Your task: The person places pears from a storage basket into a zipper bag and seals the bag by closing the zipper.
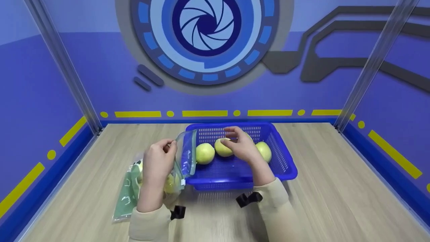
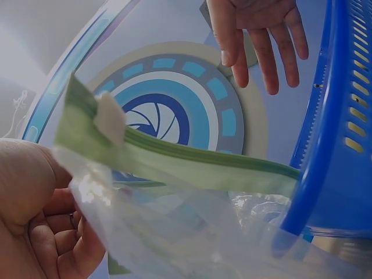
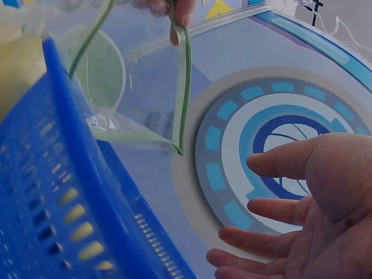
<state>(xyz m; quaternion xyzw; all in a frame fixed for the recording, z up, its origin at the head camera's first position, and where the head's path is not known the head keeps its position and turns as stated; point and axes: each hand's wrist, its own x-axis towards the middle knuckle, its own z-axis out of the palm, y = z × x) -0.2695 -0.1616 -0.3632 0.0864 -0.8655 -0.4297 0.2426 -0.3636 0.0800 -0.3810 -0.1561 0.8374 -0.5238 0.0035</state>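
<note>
My left hand (image 1: 158,163) pinches the top edge of a clear zip bag (image 1: 186,153) with a green seal strip and a white slider (image 2: 110,119). The bag's mouth stands apart at the blue basket's left rim. Inside the bag shows a yellow-green fruit (image 1: 170,184). Above the basket (image 1: 289,172), my right hand (image 1: 244,146) holds nothing, its fingers loosely spread in the right wrist view. Round yellow-green fruits lie in the basket: one (image 1: 205,153) beside the bag, another (image 1: 221,148) partly behind my right thumb, a third (image 1: 264,151) at the right. Whether they are apples or pears, I cannot tell.
Green printed plastic (image 1: 124,198) lies on the wooden table (image 1: 322,188) left of my left forearm; whether it belongs to the same bag is unclear. Blue patterned walls (image 1: 100,67) enclose the table at the back and sides, with metal posts (image 1: 369,70) at the corners.
</note>
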